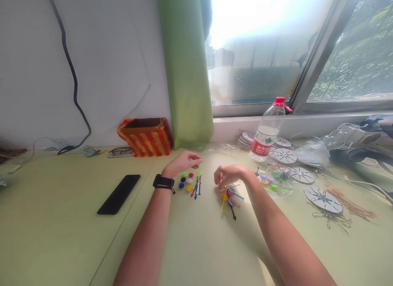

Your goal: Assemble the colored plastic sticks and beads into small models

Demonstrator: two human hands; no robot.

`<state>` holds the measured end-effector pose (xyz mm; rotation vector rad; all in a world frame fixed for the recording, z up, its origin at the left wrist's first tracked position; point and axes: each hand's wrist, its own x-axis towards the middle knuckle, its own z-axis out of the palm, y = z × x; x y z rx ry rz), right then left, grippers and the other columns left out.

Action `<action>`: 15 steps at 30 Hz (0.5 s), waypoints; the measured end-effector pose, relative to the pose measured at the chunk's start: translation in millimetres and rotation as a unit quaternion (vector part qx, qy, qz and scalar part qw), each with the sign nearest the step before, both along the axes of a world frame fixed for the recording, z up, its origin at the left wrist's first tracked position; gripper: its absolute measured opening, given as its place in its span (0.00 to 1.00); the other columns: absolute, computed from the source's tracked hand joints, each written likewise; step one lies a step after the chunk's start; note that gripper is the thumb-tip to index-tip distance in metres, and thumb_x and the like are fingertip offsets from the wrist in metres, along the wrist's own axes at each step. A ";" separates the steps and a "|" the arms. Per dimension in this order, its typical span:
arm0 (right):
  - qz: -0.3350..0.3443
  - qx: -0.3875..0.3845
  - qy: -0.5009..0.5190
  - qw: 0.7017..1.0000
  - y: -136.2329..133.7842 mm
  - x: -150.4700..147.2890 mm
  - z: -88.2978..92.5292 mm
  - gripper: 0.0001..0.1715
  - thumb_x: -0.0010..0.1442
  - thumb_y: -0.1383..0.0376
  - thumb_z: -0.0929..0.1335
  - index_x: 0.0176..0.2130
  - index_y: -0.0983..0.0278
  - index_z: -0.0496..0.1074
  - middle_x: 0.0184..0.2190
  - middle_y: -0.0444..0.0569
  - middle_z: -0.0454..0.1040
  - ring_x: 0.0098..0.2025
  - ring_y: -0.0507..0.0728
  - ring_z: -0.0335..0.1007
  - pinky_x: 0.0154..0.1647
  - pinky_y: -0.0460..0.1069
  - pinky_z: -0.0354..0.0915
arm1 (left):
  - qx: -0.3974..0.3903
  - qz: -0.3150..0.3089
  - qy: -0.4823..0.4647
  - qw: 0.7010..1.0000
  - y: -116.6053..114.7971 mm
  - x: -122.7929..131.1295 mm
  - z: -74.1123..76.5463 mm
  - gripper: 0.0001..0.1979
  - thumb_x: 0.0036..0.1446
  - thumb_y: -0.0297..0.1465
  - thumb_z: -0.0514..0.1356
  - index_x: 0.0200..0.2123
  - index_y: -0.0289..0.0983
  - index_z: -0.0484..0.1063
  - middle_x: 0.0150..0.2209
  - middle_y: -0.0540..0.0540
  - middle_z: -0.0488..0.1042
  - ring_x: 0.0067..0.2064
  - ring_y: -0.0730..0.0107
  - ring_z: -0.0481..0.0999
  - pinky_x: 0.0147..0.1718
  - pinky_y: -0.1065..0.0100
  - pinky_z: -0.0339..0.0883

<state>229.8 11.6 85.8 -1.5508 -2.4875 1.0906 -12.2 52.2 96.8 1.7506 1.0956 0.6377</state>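
Note:
My left hand [184, 163], with a black band on its wrist, has its fingertips pinched on a light green plastic arrow [200, 166]. Just below lie several slim plastic arrows [196, 188] in red, blue, white and black, side by side. Left of these, small round plastic caps [182, 186] in green, red, black, white, blue and yellow stand in rows. My right hand [227, 175] is closed, fingers curled downward; whatever they hold is hidden. Directly beneath it is a loose pile of plastic spinner arrows [230, 197] with round middles, in yellow, blue, red and black.
A black phone [119, 194] lies at the left. Behind it stands a red-and-yellow striped box [147, 138]. To the right are a red-capped water bottle [266, 132], a clear bag of coloured parts [276, 182], slotted white discs [324, 199], wire hooks and cables.

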 end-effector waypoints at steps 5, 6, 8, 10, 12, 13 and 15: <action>-0.131 -0.024 0.304 0.943 8.8 -6.3 0.8 0.17 0.66 0.53 0.68 0.45 0.63 0.75 0.37 0.52 0.80 0.36 0.54 0.75 0.34 0.45 0.69 | 0.020 -0.042 -0.029 0.999 -8.9 15.5 8.0 0.21 0.51 0.43 0.71 0.43 0.34 0.80 0.38 0.41 0.82 0.43 0.60 0.82 0.46 0.60 0.75; -0.139 -0.041 0.357 0.923 9.7 -8.9 -0.2 0.18 0.66 0.53 0.68 0.46 0.64 0.73 0.36 0.52 0.79 0.35 0.54 0.75 0.34 0.46 0.69 | 0.032 -0.044 -0.035 0.998 -9.7 18.7 8.9 0.21 0.51 0.43 0.72 0.42 0.34 0.80 0.39 0.41 0.82 0.43 0.59 0.82 0.46 0.60 0.75; -0.144 -0.067 0.433 0.887 10.5 -12.9 -3.1 0.17 0.64 0.56 0.71 0.46 0.64 0.71 0.34 0.51 0.79 0.33 0.53 0.74 0.34 0.47 0.69 | 0.053 -0.045 -0.046 0.997 -9.6 23.4 9.3 0.20 0.50 0.42 0.72 0.40 0.33 0.81 0.39 0.39 0.82 0.43 0.58 0.82 0.46 0.59 0.75; -0.148 -0.085 0.476 0.863 10.8 -14.3 -6.7 0.16 0.60 0.61 0.73 0.45 0.64 0.69 0.33 0.51 0.79 0.31 0.53 0.73 0.34 0.47 0.69 | 0.063 -0.049 -0.058 0.995 -8.2 25.4 7.9 0.20 0.49 0.42 0.73 0.39 0.33 0.81 0.39 0.39 0.83 0.43 0.57 0.82 0.47 0.59 0.75; -0.146 -0.098 0.487 0.855 11.2 -14.2 -9.9 0.14 0.57 0.64 0.72 0.42 0.64 0.69 0.32 0.50 0.79 0.31 0.53 0.73 0.34 0.47 0.68 | 0.065 -0.061 -0.063 0.994 -7.2 25.5 5.8 0.19 0.49 0.41 0.73 0.39 0.33 0.82 0.39 0.38 0.83 0.42 0.56 0.82 0.46 0.60 0.75; -0.143 -0.098 0.481 0.860 11.4 -14.1 -11.2 0.12 0.56 0.65 0.72 0.41 0.64 0.69 0.32 0.50 0.78 0.31 0.53 0.73 0.33 0.47 0.67 | 0.065 -0.069 -0.061 0.994 -7.1 25.2 4.6 0.18 0.49 0.41 0.73 0.38 0.33 0.82 0.39 0.38 0.84 0.42 0.57 0.82 0.45 0.61 0.76; -0.137 -0.081 0.446 0.881 11.5 -14.8 -12.7 0.08 0.56 0.66 0.70 0.37 0.64 0.68 0.30 0.49 0.77 0.31 0.52 0.71 0.32 0.46 0.64 | 0.067 -0.089 -0.054 0.992 -7.7 24.8 2.0 0.17 0.49 0.40 0.72 0.37 0.33 0.82 0.38 0.39 0.84 0.41 0.57 0.83 0.43 0.62 0.76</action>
